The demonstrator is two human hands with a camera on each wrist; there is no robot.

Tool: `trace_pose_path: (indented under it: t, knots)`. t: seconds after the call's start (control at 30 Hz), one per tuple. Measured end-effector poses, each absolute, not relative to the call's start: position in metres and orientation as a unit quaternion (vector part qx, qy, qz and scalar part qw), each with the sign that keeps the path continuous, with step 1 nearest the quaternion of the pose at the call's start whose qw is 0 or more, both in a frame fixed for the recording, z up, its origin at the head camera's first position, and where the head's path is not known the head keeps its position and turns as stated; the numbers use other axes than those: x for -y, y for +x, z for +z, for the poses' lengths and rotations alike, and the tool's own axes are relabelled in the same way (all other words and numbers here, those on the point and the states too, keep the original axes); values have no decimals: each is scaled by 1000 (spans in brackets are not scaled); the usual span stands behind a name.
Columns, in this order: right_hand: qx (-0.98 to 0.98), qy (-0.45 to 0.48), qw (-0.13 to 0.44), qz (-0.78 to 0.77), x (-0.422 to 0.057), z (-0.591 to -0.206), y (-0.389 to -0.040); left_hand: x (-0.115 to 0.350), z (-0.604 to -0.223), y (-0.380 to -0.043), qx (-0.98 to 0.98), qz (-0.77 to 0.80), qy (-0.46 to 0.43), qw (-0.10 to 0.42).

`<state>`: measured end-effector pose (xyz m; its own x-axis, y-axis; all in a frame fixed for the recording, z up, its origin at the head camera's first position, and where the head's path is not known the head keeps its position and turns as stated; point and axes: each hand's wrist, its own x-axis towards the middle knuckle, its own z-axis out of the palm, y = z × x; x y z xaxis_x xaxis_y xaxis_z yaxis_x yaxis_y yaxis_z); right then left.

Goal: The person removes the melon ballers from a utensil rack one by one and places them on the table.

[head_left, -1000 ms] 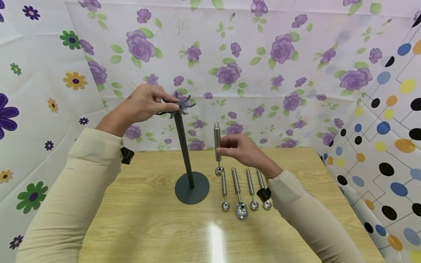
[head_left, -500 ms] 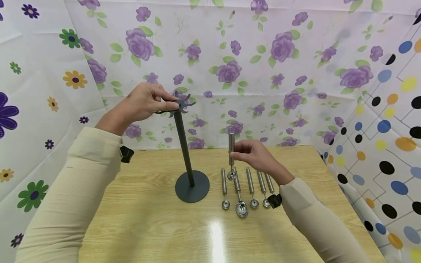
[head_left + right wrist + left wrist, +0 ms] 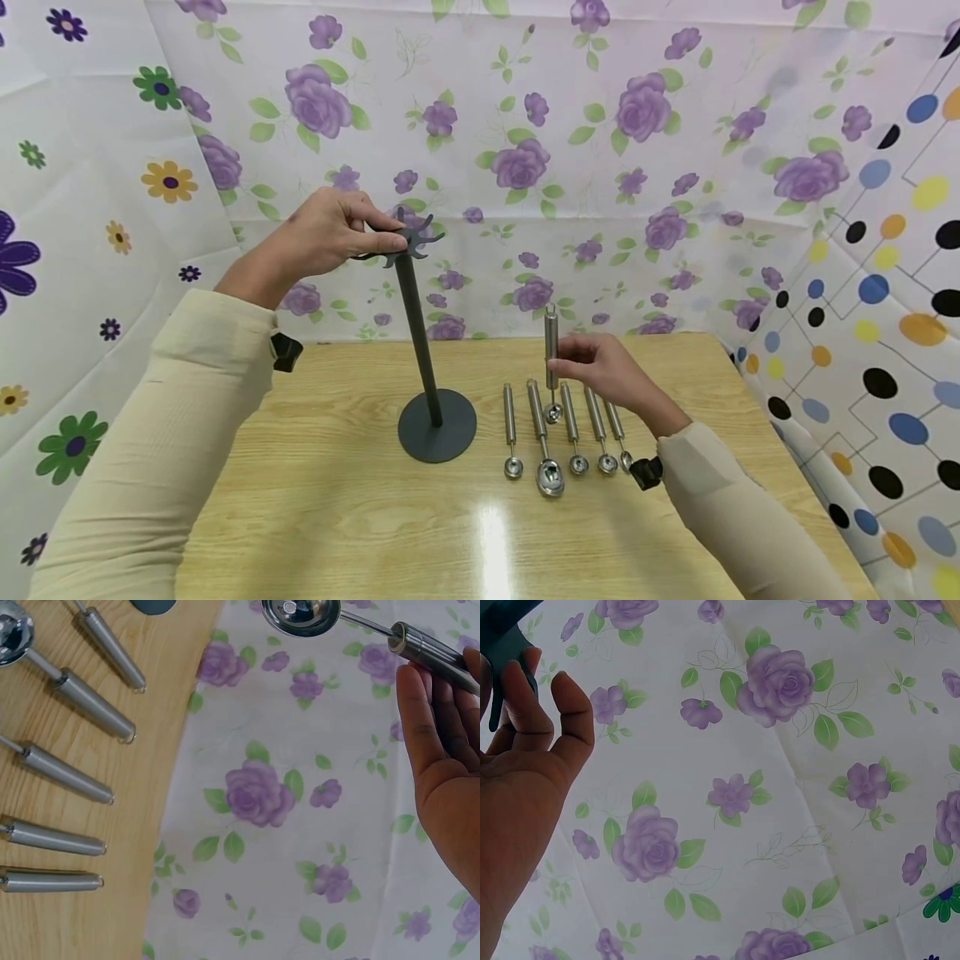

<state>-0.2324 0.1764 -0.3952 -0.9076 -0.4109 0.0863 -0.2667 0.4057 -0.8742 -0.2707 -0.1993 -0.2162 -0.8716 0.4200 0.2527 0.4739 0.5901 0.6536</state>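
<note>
My left hand [image 3: 337, 233] pinches the hooked top of a dark grey utensil stand [image 3: 417, 325], whose round base rests on the table; part of that top also shows in the left wrist view. With my right hand [image 3: 603, 367] I grip a metal melon baller [image 3: 552, 346] by its handle. It hangs upright above the table, loop up and small round scoop down. Below and beside it lie several similar scoops in a row, among them a large oval scoop [image 3: 551, 477] and a small round one [image 3: 513, 467]. Their handles point to the back in the head view.
The wooden table [image 3: 330, 500] ends at a flowered cloth [image 3: 517, 167] behind. A dotted cloth [image 3: 870, 383] borders the right side, another flowered sheet [image 3: 112, 208] the left. The stand's base [image 3: 420, 442] sits just left of the row.
My right hand has carried the melon baller to the right and slightly down, away from the stand. More of the rightmost scoops now shows. The left hand stays on the stand's top.
</note>
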Motion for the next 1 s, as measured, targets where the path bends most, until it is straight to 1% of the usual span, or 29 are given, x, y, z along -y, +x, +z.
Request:
trace_pose_path:
  t: [0.67, 1.0]
  knots:
    - [-849, -150, 64, -502, -217, -421, -228, 199, -217, -272, 886, -391, -247, 34]
    - [-850, -114, 54, -511, -240, -439, -222, 201, -220, -275, 888, -386, -246, 43]
